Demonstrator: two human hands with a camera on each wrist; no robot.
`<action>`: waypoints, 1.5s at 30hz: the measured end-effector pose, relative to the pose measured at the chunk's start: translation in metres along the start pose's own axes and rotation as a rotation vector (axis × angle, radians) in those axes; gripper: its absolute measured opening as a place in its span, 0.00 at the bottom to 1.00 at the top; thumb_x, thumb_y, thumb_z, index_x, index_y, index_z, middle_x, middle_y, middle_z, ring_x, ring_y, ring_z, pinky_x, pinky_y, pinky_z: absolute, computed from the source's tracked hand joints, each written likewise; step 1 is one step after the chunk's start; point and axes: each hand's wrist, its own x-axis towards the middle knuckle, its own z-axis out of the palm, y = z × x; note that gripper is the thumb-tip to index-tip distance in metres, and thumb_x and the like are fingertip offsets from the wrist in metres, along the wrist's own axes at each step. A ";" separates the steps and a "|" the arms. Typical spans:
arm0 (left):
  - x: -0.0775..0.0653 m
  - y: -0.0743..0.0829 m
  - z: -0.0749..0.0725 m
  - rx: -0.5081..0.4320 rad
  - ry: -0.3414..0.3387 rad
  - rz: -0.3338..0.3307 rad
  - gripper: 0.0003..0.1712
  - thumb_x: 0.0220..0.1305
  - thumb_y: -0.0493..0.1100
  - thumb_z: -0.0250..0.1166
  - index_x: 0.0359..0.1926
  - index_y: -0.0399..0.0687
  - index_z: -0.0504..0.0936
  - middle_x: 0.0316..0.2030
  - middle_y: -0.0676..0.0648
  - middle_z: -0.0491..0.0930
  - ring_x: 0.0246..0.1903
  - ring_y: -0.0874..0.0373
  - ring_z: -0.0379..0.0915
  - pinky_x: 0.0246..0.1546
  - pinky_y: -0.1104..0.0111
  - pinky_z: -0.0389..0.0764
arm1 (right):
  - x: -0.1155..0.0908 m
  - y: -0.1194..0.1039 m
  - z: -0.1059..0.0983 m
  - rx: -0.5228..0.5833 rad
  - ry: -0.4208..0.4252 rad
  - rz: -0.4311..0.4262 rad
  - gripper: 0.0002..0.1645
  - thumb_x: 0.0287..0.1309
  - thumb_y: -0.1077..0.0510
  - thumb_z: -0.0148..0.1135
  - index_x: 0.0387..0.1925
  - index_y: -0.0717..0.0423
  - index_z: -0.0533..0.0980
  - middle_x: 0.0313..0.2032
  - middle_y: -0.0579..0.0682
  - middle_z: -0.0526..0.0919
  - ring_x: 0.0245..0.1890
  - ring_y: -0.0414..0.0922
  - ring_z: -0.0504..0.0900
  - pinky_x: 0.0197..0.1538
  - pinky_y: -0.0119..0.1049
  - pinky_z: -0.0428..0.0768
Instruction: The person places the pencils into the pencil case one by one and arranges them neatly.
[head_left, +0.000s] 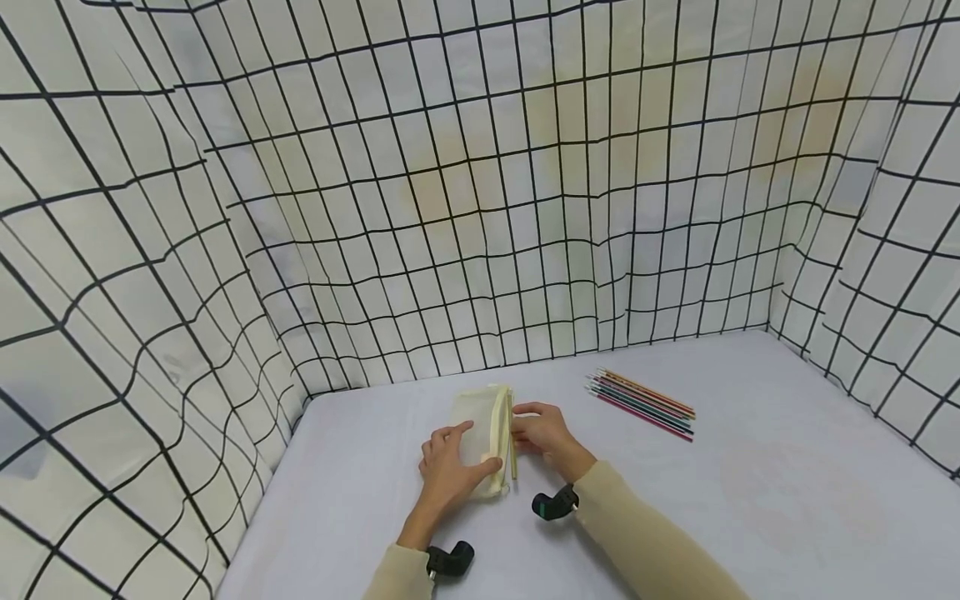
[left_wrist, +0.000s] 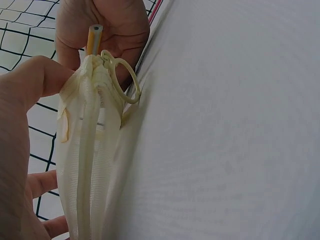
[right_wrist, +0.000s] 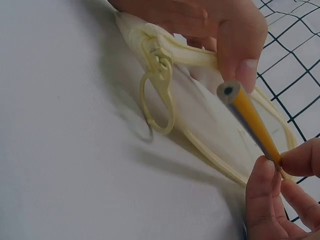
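Observation:
A cream zip pouch (head_left: 480, 408) of sheer mesh lies on the table, its zipped edge facing right. My left hand (head_left: 447, 477) holds it, the thumb at the near end of the zipper and the fingers spread over the far left side. Just right of the zipper, my right hand (head_left: 547, 433) pinches a yellow pencil (right_wrist: 255, 122) between thumb and fingers. The pencil's flat end with its dark core points toward me, alongside the pouch opening. A cream zipper pull ring (right_wrist: 172, 107) hangs from the pouch's near end. The pencil's far end is hidden in the right wrist view.
Several coloured pencils (head_left: 641, 404) lie side by side in a bundle to the right of the hands, on the white table (head_left: 750, 483). White cloth walls (head_left: 480, 208) with a black grid stand behind and at both sides.

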 end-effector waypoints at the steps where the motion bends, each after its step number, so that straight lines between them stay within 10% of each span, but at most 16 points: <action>1: 0.000 0.000 0.000 -0.001 -0.002 0.000 0.49 0.48 0.62 0.75 0.70 0.51 0.72 0.66 0.36 0.65 0.64 0.37 0.57 0.60 0.37 0.59 | 0.000 0.000 0.001 -0.001 0.005 0.002 0.25 0.58 0.65 0.65 0.59 0.60 0.78 0.34 0.53 0.86 0.26 0.40 0.83 0.29 0.30 0.83; 28: 0.001 0.001 0.000 0.000 0.001 -0.011 0.48 0.48 0.61 0.74 0.69 0.51 0.73 0.65 0.36 0.66 0.64 0.37 0.56 0.61 0.37 0.59 | -0.001 -0.001 0.014 0.007 0.048 0.004 0.21 0.56 0.69 0.64 0.54 0.63 0.79 0.29 0.53 0.84 0.24 0.40 0.82 0.28 0.28 0.82; 45: 0.001 -0.001 0.001 -0.003 0.003 0.006 0.47 0.48 0.61 0.74 0.69 0.52 0.73 0.65 0.36 0.66 0.64 0.38 0.57 0.60 0.38 0.59 | -0.001 0.000 -0.021 -0.069 0.009 -0.058 0.18 0.60 0.64 0.66 0.53 0.60 0.80 0.35 0.53 0.86 0.29 0.41 0.83 0.34 0.30 0.84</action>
